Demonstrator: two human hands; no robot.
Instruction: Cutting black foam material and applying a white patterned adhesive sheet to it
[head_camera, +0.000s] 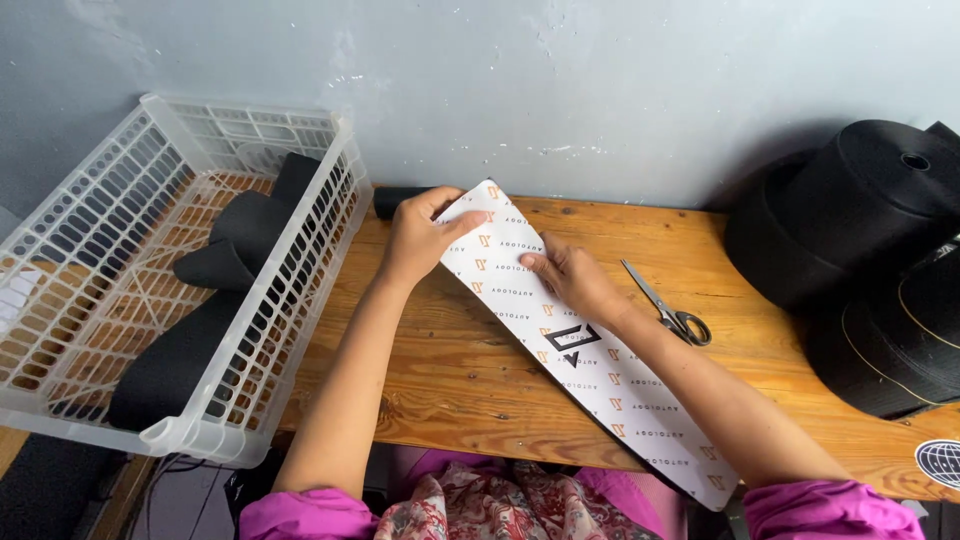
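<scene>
Paper (590, 370) is what we have under our hands: a long, narrow white sheet, thin and smooth, printed all over with small orange marks, lines of grey lettering and one black triangular emblem near its middle. It lies slantwise on the desk (450, 380), its rounded far end close to the back edge by the wall, its near end hanging just past the front edge. Our left hand (418, 238) pinches the far end, thumb on top and fingers curled beneath the edge. Our right hand (575, 280) presses flat on the sheet, fingertips spread on its surface, gripping nothing. The desk is bare knotty wood with strong grain. Steel scissors (668, 305) with dark handles lie just beside the right hand. A white plastic lattice basket (300, 260) sits at the desk's left edge, holding black foam-like pieces (245, 240). Large rolls of black webbing (860, 210) crowd the right end.
</scene>
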